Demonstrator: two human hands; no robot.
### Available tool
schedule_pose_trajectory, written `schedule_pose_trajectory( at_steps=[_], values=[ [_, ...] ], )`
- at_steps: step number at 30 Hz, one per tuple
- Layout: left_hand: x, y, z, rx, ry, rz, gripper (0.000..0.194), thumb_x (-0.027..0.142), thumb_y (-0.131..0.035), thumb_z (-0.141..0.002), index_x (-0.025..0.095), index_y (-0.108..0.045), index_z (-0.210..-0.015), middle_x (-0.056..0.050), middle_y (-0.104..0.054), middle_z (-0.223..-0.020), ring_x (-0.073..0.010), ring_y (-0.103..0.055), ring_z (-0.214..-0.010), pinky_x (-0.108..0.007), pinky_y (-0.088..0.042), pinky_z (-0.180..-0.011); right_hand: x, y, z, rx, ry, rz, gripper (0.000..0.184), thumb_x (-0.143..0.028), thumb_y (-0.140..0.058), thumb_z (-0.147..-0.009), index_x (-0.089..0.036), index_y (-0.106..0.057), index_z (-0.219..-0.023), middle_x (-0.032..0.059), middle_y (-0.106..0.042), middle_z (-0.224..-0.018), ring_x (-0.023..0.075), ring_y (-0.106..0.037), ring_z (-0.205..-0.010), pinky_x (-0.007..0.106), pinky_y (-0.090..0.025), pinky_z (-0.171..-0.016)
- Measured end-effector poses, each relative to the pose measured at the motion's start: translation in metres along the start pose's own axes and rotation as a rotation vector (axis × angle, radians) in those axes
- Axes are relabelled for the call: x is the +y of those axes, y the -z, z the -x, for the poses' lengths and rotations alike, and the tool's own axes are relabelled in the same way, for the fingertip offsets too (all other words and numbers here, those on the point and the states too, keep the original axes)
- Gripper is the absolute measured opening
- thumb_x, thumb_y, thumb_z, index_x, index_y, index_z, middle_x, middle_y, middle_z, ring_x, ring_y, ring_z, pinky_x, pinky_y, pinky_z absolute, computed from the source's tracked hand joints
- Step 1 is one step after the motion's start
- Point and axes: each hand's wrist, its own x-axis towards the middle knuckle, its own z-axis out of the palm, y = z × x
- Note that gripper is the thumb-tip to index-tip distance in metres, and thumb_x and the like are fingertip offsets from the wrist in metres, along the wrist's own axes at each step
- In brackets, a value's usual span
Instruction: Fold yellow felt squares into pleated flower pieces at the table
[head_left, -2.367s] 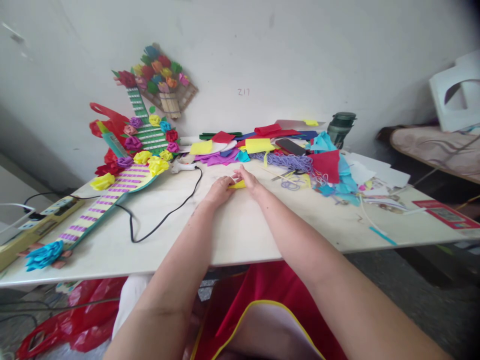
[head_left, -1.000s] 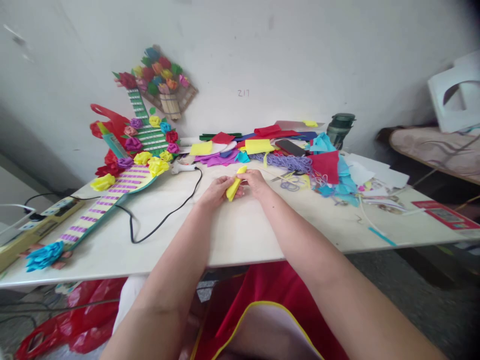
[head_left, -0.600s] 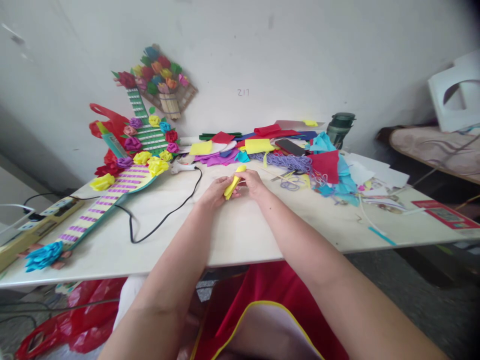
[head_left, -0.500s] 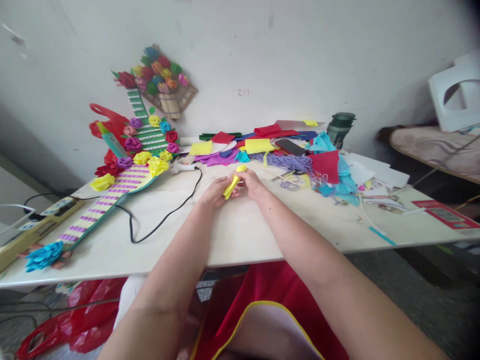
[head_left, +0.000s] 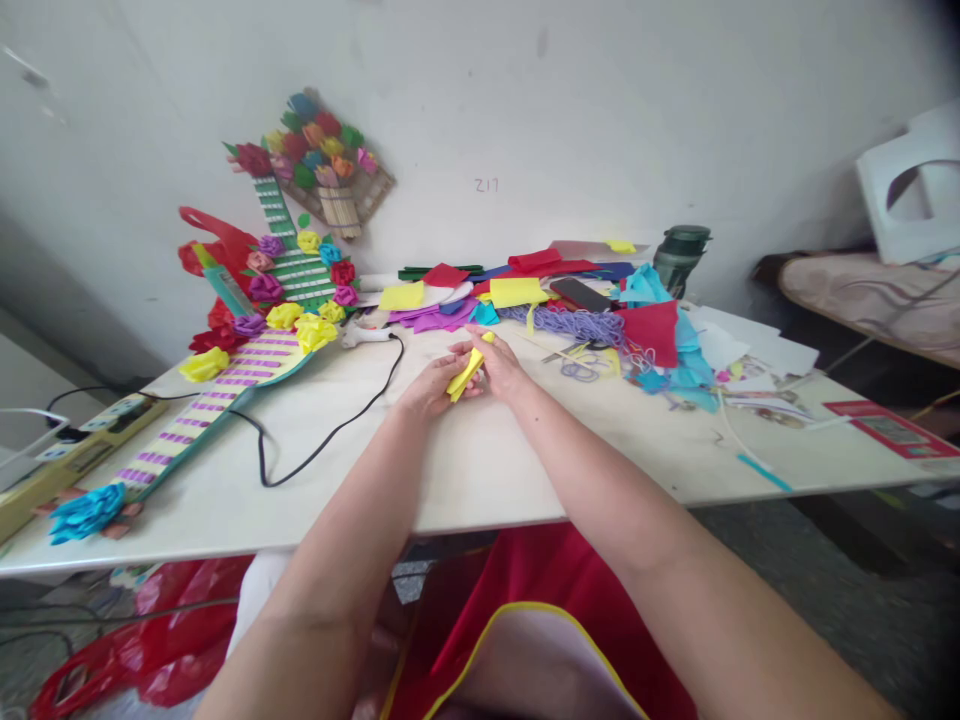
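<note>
A rolled or folded piece of yellow crepe paper (head_left: 466, 374) is held between both my hands, just above the white table (head_left: 495, 460). My left hand (head_left: 437, 383) has its fingers closed round the lower left part of the paper. At the upper right end, my right hand (head_left: 502, 366) pinches it, the fingers partly hidden behind the paper. Beyond the hands lie flat yellow paper pieces (head_left: 517, 291), purple paper (head_left: 439, 316) and a heap of lilac string (head_left: 570, 324). Scissors (head_left: 564, 352) rest to the right of my right hand.
To the left stands a decorated panel (head_left: 225, 385) with paper flowers. A glue gun (head_left: 365, 335) trails a black cord (head_left: 330, 445). A dark bottle (head_left: 679, 258), a phone (head_left: 580, 294) and paper scraps (head_left: 757, 345) lie at the right. A power strip (head_left: 90, 440) sits at the left edge.
My right hand has shifted and its fingers now lie higher over the top end of the yellow paper. The paper looks narrower and slightly turned; my left hand barely moved.
</note>
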Motion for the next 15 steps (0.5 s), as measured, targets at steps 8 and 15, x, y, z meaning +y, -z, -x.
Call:
schedule_pose_trajectory(
  at_steps=[8,15],
  values=[
    [-0.0058,0.0032,-0.0042,0.01,-0.079,-0.03,0.021,0.027,-0.071,-0.075,0.011,-0.057,-0.075,-0.004,-0.063,-0.059,-0.0098,-0.057,-0.049,-0.024,-0.053,-0.056,0.0016,0.0003,-0.0031,0.053,-0.016,-0.023,0.033,-0.039,-0.055,-0.084,-0.016,-0.054,-0.108,0.0049,-0.071,-0.076,0.0118,-0.055,-0.045,0.022,-0.04,-0.037],
    [-0.0068,0.0076,-0.0046,-0.015,-0.124,-0.089,0.026,0.031,-0.074,-0.071,0.012,-0.057,-0.073,-0.006,-0.066,-0.063,-0.0104,-0.057,-0.051,-0.024,-0.051,-0.053,0.001,-0.0008,-0.0028,0.095,-0.038,-0.043,0.043,-0.055,-0.051,-0.083,-0.016,-0.057,-0.099,0.0091,-0.071,-0.08,0.0167,-0.063,-0.058,0.025,-0.044,-0.042]
  ],
)
